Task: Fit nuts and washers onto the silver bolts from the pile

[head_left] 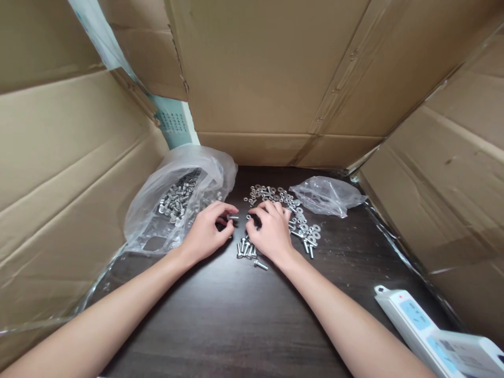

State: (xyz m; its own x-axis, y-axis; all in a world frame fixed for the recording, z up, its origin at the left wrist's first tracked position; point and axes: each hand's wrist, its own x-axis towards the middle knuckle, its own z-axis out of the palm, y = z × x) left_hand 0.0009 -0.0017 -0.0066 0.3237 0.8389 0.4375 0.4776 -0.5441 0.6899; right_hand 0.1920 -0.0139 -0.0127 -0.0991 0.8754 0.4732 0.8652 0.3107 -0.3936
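Between the thumb and fingers of my left hand (212, 230) is a small metal bolt (233, 217), its shank pointing right. Facing it, my right hand (271, 228) pinches a small nut (249, 217) at its fingertips. Below my right hand lies a cluster of bolts (247, 248) on the dark table, with a single bolt (260, 265) apart from them. Washers (314, 231) and nuts are scattered behind and to the right of my right hand, partly hidden by it. More bolts (178, 198) fill an open clear plastic bag (137, 210) beside my left hand.
A crumpled clear plastic bag (328, 195) lies at the back right. At the front right is a white power strip (409, 310) with a white adapter (468, 349) on it. Cardboard walls (271, 68) enclose the dark tabletop (212, 325) at the back and both sides.
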